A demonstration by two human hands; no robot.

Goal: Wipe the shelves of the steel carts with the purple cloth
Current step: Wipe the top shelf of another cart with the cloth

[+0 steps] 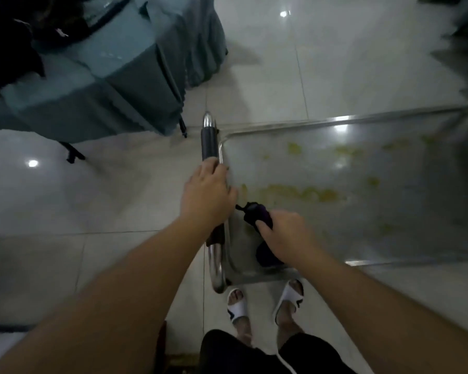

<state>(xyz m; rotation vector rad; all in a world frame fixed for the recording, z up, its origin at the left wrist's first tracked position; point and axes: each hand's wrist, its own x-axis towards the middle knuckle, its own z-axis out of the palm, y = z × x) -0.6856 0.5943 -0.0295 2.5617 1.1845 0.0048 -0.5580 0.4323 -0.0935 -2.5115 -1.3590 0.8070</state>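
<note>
Forearms: both reach forward from 6 o'clock, nearest to the camera.
Left hand: at about 9 o'clock from the cloth, it grasps the cart handle, fingers curled over the bar, holding the cart steady.
Purple cloth: bunched on the top shelf, near the handle-side rim, touching the steel.
Right hand: it clenches around the cloth and presses it down on the shelf.
Stains: yellow marks lie at 1 to 3 o'clock from the cloth, spreading toward the far right end.
Advice for the step: I think long strokes toward 3 o'clock are best, with flat firm pressure, while the left hand stops the cart from rolling.
Risk: a bunched cloth probably smears the marks; opening it wider should help.
Floor: glossy tiles; a draped table at 10 o'clock.
</note>
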